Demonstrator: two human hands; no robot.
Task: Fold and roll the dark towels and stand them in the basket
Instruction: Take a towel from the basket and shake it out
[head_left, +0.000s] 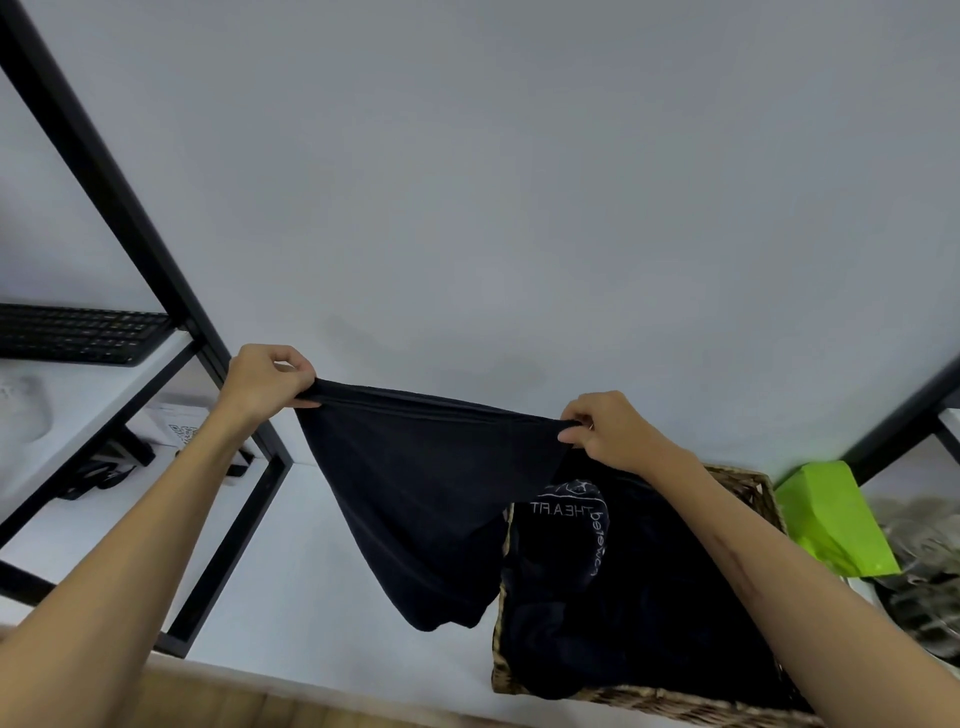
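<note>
The towel (426, 499) I hold is plain dark navy, nearly black, and the cloth heaped in my basket (748, 488) is black with thin white lettering. The basket itself is woven tan and brown; beside it lies a bright lime-green packet (831, 519), and the shelf frame (119, 208) and keyboard (78, 332) are black against a pale grey wall (519, 182)

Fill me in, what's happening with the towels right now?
A person holds one dark towel up in the air, the left hand and right hand each pinching a top corner so it hangs stretched between them. It is not folded or rolled yet. More dark fabric lies heaped in the wicker basket below the right arm.
</note>
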